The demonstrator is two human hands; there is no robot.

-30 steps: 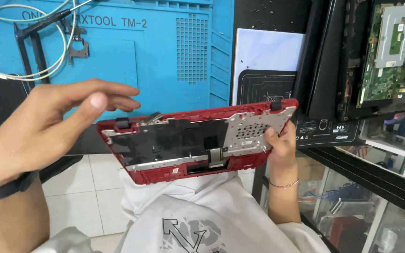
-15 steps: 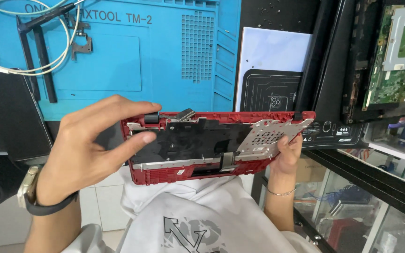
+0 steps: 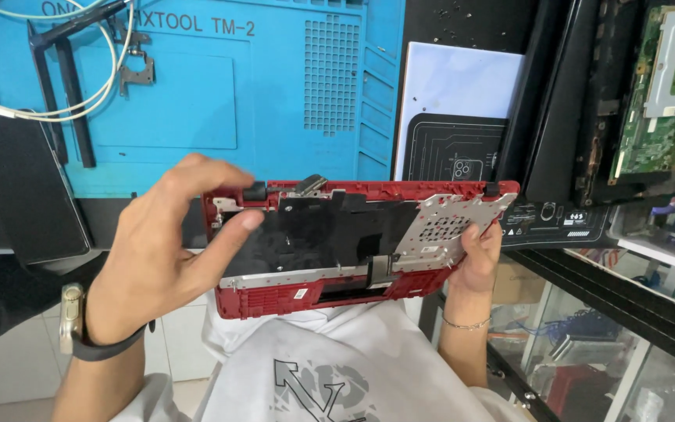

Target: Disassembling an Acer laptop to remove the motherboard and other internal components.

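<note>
A red laptop case [image 3: 400, 291] with a black inner sheet and a perforated metal plate is held up over my lap, its inside facing me. My right hand [image 3: 478, 262] grips its right edge, thumb on the metal plate. My left hand [image 3: 162, 254], with a watch on the wrist, has its fingers on the case's left end: thumb on the black sheet, other fingers curled over the top left corner near a hinge.
Behind the case lies a blue work mat [image 3: 220, 94] with white cable loops [image 3: 64, 78] and black metal brackets. A dark mat and white sheet [image 3: 462, 94] sit to its right. At the far right lie black laptop parts and a green circuit board [image 3: 662, 101]. A glass shelf sits lower right.
My left hand has come down from above the case and now rests on its left end. The case has tilted to a more level, face-on position.
</note>
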